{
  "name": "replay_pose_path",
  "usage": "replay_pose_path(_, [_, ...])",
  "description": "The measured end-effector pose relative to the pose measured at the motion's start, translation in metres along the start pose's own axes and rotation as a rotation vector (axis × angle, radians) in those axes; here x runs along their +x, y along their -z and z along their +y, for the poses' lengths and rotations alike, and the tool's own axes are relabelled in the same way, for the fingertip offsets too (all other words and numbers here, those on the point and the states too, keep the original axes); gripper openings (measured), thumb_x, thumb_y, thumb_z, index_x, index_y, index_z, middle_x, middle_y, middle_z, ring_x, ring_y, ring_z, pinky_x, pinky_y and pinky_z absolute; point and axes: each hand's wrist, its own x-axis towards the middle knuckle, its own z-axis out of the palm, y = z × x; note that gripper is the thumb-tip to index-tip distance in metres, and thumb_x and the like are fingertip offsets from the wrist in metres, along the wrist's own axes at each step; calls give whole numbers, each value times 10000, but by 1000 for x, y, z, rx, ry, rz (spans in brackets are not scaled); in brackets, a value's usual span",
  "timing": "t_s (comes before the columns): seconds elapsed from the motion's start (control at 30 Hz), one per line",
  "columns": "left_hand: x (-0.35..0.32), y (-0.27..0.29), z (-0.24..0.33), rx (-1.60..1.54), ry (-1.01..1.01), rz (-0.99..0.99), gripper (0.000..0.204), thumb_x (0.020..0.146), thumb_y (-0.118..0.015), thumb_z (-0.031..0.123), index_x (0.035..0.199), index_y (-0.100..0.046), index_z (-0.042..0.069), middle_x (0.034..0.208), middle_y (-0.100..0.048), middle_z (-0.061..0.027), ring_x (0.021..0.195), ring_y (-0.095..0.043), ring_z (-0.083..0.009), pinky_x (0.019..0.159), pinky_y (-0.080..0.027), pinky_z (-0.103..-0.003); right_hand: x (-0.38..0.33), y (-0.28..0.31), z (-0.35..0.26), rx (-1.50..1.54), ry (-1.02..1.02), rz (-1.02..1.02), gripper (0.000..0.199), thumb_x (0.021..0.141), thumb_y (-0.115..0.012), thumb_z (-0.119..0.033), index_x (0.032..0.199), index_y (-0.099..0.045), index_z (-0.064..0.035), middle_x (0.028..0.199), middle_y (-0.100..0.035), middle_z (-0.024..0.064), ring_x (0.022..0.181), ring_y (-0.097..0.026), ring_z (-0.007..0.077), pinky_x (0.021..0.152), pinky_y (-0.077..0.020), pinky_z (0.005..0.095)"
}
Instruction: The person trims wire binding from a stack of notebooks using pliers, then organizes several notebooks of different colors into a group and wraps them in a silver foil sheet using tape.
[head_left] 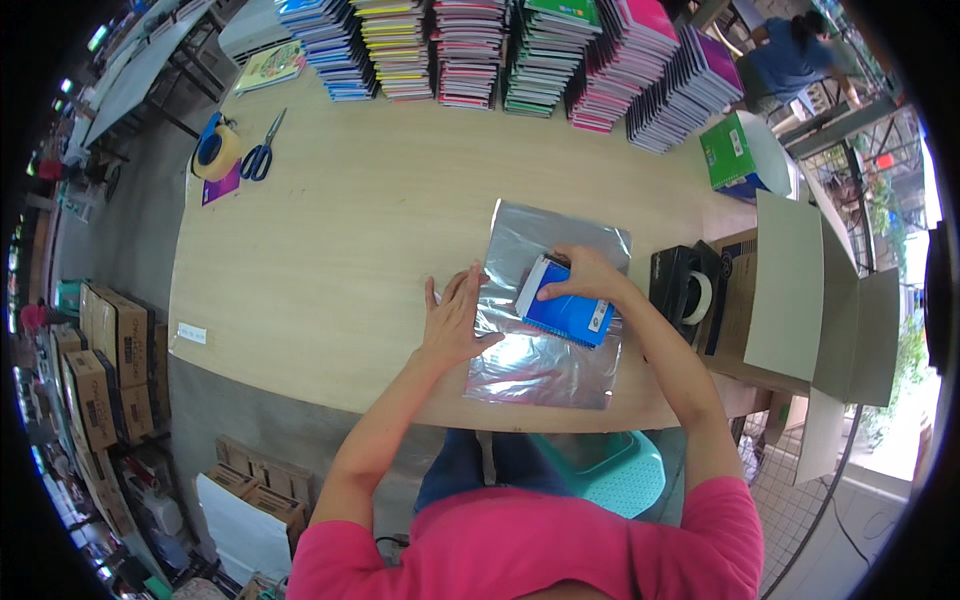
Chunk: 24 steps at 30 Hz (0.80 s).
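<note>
A clear, shiny plastic sheet or bag [540, 375] lies flat near the table's front edge. On top of it rests a small blue spiral notebook [575, 318], slightly turned; whether it is one or a small stack I cannot tell. My right hand [592, 272] grips the notebook from its far right side, thumb across the cover. At the left edge of the plastic, my left hand [455, 318] is spread with its fingers stretched out, its fingertips touching that edge and nothing held.
Several tall notebook stacks [470, 60] line the far edge. Scissors [258, 160] and a tape roll [218, 155] lie far left. To the right stand a black tape dispenser [672, 280], an open carton [785, 290] and green notebooks [728, 150]. A turquoise stool [625, 480] is below the table.
</note>
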Motion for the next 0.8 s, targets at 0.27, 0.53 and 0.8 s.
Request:
replay_pose_path(0.27, [-5, -4, -12, 9, -24, 3, 1328, 624, -838, 450, 1564, 4, 36, 1412, -498, -31, 1384, -373, -263, 1102, -128, -719, 31, -16, -14, -183, -44, -201, 833, 550, -830, -643, 1035, -676, 16, 1035, -672, 241, 991, -644, 370, 822, -526, 438])
replay_pose_path(0.53, [-7, -5, -16, 2, -32, 0, 1319, 642, -827, 464, 1563, 8, 23, 1416, -494, -34, 1401, -351, -269, 1107, -111, -717, 28, -20, -10, -321, 163, -70, 830, 548, -822, -666, 1027, -675, -5, 1048, -592, 195, 1068, -555, 354, 908, -461, 427])
replay_pose_path(0.8, [-36, -8, 4, -141, -67, 155, 950, 633, -837, 476, 1388, -430, 69, 1320, -538, -84, 1271, -466, -322, 1049, -303, -604, -18, -9, -22, -271, 362, 693, 467, 649, -868, -411, 840, -676, -31, 1025, -595, 134, 997, -574, 321, 847, -468, 429])
